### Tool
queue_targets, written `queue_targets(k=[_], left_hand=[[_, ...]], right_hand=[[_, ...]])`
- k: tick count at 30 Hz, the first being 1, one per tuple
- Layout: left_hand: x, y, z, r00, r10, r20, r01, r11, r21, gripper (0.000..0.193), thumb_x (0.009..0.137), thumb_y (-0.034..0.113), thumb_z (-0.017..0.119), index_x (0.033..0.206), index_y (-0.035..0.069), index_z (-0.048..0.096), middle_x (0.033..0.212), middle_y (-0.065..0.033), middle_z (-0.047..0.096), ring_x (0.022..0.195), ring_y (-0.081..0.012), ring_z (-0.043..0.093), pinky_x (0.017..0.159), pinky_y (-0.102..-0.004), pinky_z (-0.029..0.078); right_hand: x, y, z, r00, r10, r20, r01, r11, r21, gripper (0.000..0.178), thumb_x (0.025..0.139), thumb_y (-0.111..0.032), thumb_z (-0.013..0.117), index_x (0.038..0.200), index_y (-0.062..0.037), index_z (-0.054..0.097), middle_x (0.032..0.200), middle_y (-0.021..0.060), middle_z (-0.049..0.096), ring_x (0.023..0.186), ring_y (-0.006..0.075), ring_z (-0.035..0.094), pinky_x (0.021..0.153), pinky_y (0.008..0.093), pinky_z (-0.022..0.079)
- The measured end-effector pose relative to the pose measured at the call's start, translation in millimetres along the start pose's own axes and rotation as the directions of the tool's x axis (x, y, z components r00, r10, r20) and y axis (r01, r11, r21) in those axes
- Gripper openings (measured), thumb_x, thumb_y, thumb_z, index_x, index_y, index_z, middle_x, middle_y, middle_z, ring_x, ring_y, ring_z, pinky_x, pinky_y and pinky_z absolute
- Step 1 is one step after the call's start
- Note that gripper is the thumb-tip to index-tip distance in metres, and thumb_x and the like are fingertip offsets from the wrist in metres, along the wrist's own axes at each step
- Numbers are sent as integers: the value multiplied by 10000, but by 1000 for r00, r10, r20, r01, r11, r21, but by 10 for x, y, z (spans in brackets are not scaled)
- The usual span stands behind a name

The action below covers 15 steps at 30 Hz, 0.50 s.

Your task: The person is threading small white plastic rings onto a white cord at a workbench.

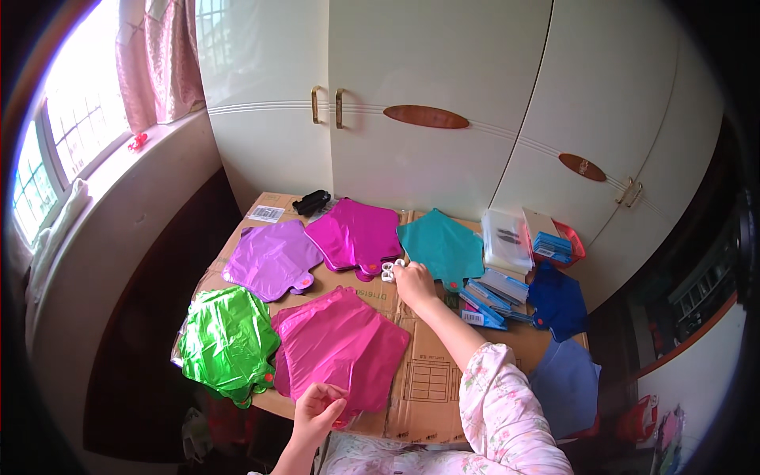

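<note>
I have the right hand stretched toward 12 o'clock on the cardboard, palm down, its forearm slanting in from 5 o'clock in a floral sleeve. Its fingertips touch a cluster of small white pieces just past the board's centre; from up here I can't tell whether they grasp one. The left hand sits at 7 o'clock, wrist raised, fingers curled and thumb near the index finger, over the near edge of the pink foil stack; whether it pinches the foil I can't tell. Green foil lies at 9, lilac foil at 10, magenta foil near 12, teal foil at 1. For containers, I see a translucent case at 2 o'clock, dark slim shapes showing on or through it. Beside it is a red basket with a blue pack in or against it. Blue boxes lie piled at 3, their contents hidden.
</note>
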<state>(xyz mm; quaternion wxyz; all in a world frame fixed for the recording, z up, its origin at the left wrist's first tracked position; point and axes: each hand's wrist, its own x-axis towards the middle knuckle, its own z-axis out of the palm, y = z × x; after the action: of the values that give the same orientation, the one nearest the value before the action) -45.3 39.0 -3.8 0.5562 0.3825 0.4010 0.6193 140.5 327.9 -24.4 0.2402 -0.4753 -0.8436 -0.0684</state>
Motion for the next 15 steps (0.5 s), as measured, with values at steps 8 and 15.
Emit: queue_targets(k=[8, 15], left_hand=[[-42, 14, -35, 1000, 10, -4, -10, 1000, -6, 101, 800, -57, 560, 838, 11, 496, 929, -106, 576, 896, -149, 553, 819, -274, 427], [-173, 126, 21, 969, -126, 211, 83, 976, 200, 133, 797, -8, 595, 916, -2, 535, 924, -82, 601, 811, -139, 588, 717, -273, 464]], right_hand=[[10, 36, -207, 957, 265, 121, -291, 846, 446, 204, 811, -89, 481, 899, -7, 646, 840, 140, 665, 713, 219, 651, 604, 340, 506], [-364, -12, -1074, 884, 287, 368, -422, 156, 893, 206, 839, -59, 472, 996, -13, 598, 909, 42, 634, 672, 77, 589, 565, 192, 446]])
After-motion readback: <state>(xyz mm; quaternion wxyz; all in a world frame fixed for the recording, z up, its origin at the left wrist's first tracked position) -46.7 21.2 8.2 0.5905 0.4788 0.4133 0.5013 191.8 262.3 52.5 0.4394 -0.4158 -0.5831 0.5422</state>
